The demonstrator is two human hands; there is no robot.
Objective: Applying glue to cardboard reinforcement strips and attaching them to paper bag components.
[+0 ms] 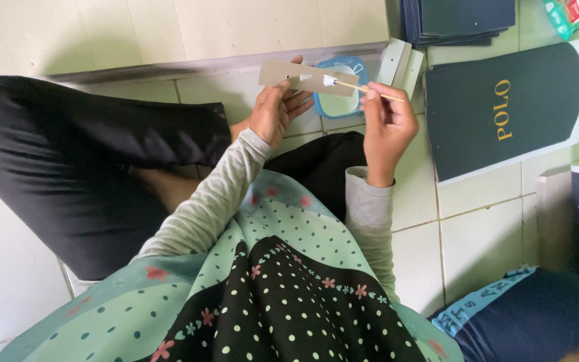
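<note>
Left hand (273,110): palm up, fingers spread under a grey-brown cardboard strip (308,78), supporting it from below with the thumb at its near edge. Strip held roughly level above the floor, long axis running left to right. Right hand (387,121): closed in a pinch on a thin wooden stick (370,90). Stick tip rests on the strip, in a white blob of glue (329,80); a second, smaller white smear lies just left of it.

Directly beyond the strip, on the tiled floor (477,221): a shallow blue-rimmed dish (340,100) with pale contents, partly hidden by the strip. To the right of the dish: a flat dark green card cover (504,110) with gold lettering. Farther back: a stack of dark blue sheets (457,20).
</note>
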